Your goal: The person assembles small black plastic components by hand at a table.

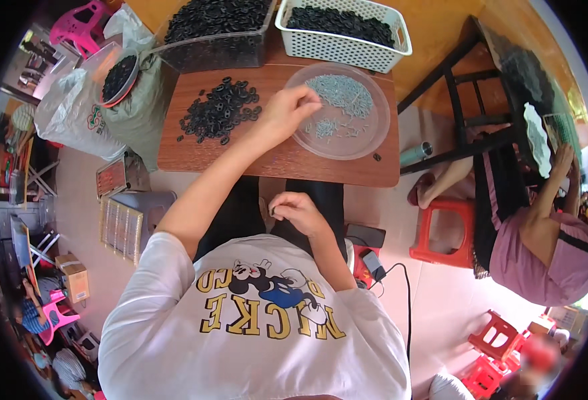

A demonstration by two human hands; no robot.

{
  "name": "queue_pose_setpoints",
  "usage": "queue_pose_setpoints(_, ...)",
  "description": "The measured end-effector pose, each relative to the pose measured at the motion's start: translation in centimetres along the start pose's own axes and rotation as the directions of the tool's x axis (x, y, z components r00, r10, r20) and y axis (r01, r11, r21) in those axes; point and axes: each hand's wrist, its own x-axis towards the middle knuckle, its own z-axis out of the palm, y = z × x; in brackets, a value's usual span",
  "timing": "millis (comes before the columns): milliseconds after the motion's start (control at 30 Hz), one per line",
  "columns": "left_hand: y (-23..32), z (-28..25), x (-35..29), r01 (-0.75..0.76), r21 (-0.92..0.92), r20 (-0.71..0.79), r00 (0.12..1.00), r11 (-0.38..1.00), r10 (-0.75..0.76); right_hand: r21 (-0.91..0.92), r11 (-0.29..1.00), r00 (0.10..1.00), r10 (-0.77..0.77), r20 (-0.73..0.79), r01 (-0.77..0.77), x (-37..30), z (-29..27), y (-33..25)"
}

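My left hand (pixel 287 110) is over the left rim of a round clear tray (pixel 380 133), its fingertips pinched together. Whatever they may hold is too small to make out. Small silvery screws (pixel 342 93) lie in the tray, in a large heap and a smaller one. In front of my lap, below the table edge, my right hand (pixel 298 212) is closed with thumb and fingers on a small black piece. Left of the tray, a loose pile of black oval plastic pieces (pixel 217 110) is spread on the brown table (pixel 274 163).
A clear bin (pixel 217 57) and a white perforated basket (pixel 340 52), both full of black pieces, stand at the back. One black piece (pixel 376 157) lies near the right edge. Sacks (pixel 74 113) stand left. A co-worker (pixel 540 247) sits right by a red stool (pixel 444 230).
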Motion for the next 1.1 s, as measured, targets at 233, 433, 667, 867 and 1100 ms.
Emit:
queue_pose_setpoints(233, 0.7, -5.0, -12.2, 0.229, -0.957, 0.127, 0.883, 0.179, -0.451, -0.084, 0.974, 0.907, -0.228, -0.354, 0.213, 1.8, 7.0, -8.6)
queue_pose_setpoints(433, 0.0, -6.6, -16.5, 0.085, -0.991, 0.027, 0.877, 0.1, -0.479, -0.348, 0.918, 0.867, -0.323, -0.379, 0.19, 5.1, 12.2, -10.1)
queue_pose_setpoints(667, -0.1, -7.7, -17.9, -0.004, -0.992, -0.067, 0.866, 0.128, -0.495, -0.488, 0.867, 0.861, -0.325, -0.392, 0.105, 6.6, 14.4, -8.9)
queue_pose_setpoints(867, 0.1, -7.3, -17.8, 0.007, -0.988, -0.071, 0.869, 0.156, -0.49, -0.494, 0.867, 0.855, -0.307, -0.417, 0.07, 6.4, 14.5, -9.0)
queue_pose_setpoints(1100, 0.1, -6.7, -18.1, 0.028, -0.963, -0.114, 0.857, 0.267, -0.503, -0.501, 0.863, 0.849, -0.308, -0.429, 0.059, 6.0, 14.3, -8.7)
